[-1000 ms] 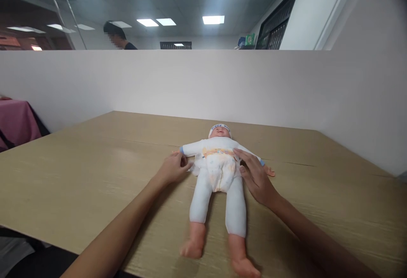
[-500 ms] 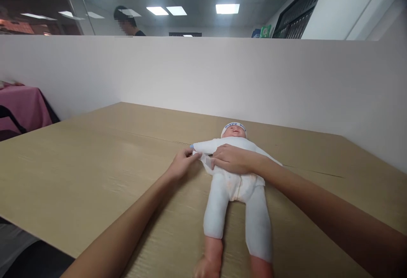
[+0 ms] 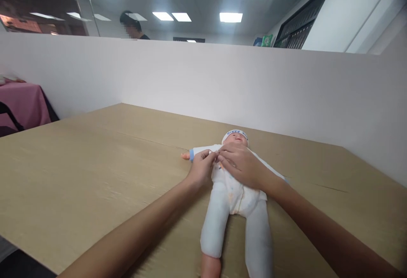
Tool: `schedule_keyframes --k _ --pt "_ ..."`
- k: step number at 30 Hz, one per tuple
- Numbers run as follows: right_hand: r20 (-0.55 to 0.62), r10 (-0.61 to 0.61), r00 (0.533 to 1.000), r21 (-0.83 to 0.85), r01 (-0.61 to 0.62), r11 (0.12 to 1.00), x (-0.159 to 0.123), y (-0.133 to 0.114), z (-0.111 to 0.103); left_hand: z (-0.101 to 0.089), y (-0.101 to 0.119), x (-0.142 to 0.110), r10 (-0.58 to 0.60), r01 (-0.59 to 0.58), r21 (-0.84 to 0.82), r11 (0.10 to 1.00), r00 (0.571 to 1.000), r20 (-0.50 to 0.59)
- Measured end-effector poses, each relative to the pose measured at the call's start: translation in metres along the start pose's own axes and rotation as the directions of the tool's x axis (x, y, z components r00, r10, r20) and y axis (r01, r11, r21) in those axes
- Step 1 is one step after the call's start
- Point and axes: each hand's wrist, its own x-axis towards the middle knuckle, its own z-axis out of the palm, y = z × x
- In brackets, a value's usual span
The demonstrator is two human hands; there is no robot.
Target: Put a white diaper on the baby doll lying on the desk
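Observation:
A baby doll (image 3: pixel 206 223) lies on its back with its feet towards me. It wears a white headband with blue lettering, a white top with blue cuffs, and a white diaper (image 3: pixel 238 197) with faint prints. My left hand (image 3: pixel 202 165) is closed in a pinch at the doll's left-of-picture side, on the diaper's upper edge. My right hand (image 3: pixel 243 163) lies across the doll's belly and chest, its bent fingertips meeting those of my left hand at the same edge. Between the fingertips, the pinched piece is mostly hidden.
The doll rests on a wide wood-coloured table (image 3: pixel 95 176) with a seam across it. A white partition (image 3: pixel 190 83) rises behind. Beyond it, a person's head (image 3: pixel 130 23) shows. At far left is a pink cloth (image 3: pixel 25 100) over a surface.
My left hand has moved right and inward with the stretched white side flap, from beside the doll onto its front. My right hand's fingertips have come to meet it. The view has shifted slightly.

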Motion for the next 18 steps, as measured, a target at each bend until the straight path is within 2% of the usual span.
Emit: schedule_keyframes --k 2,3,5,8,12,18 --pt "-0.131 0.166 0.977 0.093 -0.155 0.984 -0.013 0.003 -0.007 0.011 0.001 -0.002 0.005 -0.005 -0.013 1.000 1.000 0.017" --pt "-0.146 0.237 0.960 0.146 -0.216 0.965 -0.019 0.005 -0.008 0.017 0.001 -0.003 0.009 -0.009 -0.014 1.000 1.000 0.028" --pt "-0.092 0.320 0.943 0.238 -0.292 0.926 -0.030 0.010 -0.007 0.025 -0.001 -0.006 0.021 -0.020 -0.014 1.000 0.998 0.052" --pt "-0.022 0.341 0.940 0.317 -0.317 0.894 -0.037 0.014 0.000 0.029 -0.005 -0.011 0.092 -0.092 -0.005 0.996 0.989 0.118" --pt "-0.058 0.385 0.921 0.349 -0.343 0.872 -0.037 0.015 0.009 0.022 -0.011 -0.017 0.218 -0.219 -0.014 0.976 0.961 0.172" --pt "-0.078 0.454 0.888 0.373 -0.396 0.839 -0.035 0.017 0.011 0.012 -0.023 -0.018 0.151 -0.145 -0.051 0.988 0.977 0.149"
